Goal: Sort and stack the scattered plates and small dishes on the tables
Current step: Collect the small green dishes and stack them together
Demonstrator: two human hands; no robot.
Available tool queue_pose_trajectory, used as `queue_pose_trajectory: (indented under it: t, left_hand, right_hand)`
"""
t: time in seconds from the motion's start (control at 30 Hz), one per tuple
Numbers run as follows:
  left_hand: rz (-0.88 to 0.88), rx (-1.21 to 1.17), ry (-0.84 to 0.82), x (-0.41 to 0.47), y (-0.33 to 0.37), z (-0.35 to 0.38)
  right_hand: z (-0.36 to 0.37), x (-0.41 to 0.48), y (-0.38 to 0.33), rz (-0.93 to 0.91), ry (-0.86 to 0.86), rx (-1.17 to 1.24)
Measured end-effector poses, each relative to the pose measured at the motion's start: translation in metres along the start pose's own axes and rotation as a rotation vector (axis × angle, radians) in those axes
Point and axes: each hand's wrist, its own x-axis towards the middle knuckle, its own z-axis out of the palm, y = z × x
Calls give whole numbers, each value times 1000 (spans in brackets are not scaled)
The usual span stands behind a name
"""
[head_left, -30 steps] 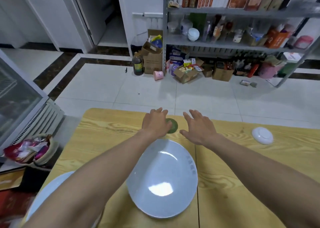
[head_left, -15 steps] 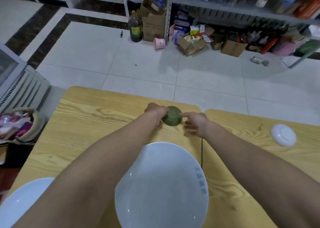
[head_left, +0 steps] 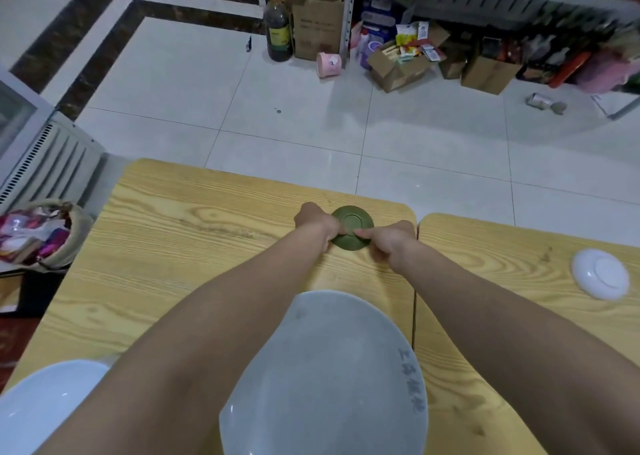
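Small green dish point(head_left: 352, 226), round, upside down with foot ring showing, gripped by both hands point(head_left: 353, 234).

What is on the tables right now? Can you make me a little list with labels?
left hand: grips the green dish from its left side
right hand: grips the same dish from its right side
green dish: small, upside down, near the far table edge
big grey plate: nearest the person, between the forearms
white plate: bottom left corner, partly hidden
small white dish: upside down, alone on the right table
tables: two wooden tops, side by side
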Motion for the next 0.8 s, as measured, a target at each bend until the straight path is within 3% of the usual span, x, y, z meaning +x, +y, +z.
queue_pose_trajectory:
  t: [0.2,0.33,0.43,0.6,0.8]
  left_hand:
    - [61,-185,-157,-6,0,-14]
    - [178,-189,-214,-10,-5,-20]
    - [171,-150,-202,-13,-11,-18]
    - [242,1,-203,-14,-26,-11]
    - [369,179,-154,-13,-29,-10]
  right_hand:
    - [-13,-12,3,-96,-113,135]
    - [-24,-23,10,-308,-15,-54]
    - [-26,-28,20,-401,-4,-155]
    - [-24,-28,39,-372,40,-168]
    - [-16,-26,39,-240,74,14]
